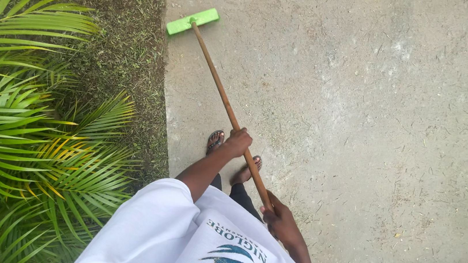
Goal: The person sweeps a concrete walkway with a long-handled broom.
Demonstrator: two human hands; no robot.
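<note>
A push broom with a bright green head [193,21] and a long brown wooden handle [218,86] reaches out over a concrete slab [364,104]. The green head rests near the slab's left edge, close to the grass. My left hand [237,142] is wrapped around the handle about midway along it. My right hand [281,222] grips the handle's near end, close to my body. My two feet in dark sandals [215,141] stand on the concrete beneath the handle. A white shirt with a blue print covers my torso at the bottom.
A strip of short grass [121,50] runs along the left side of the slab. Palm fronds [21,115] fill the left of the view. Fine dry grass clippings are scattered over the concrete to the right.
</note>
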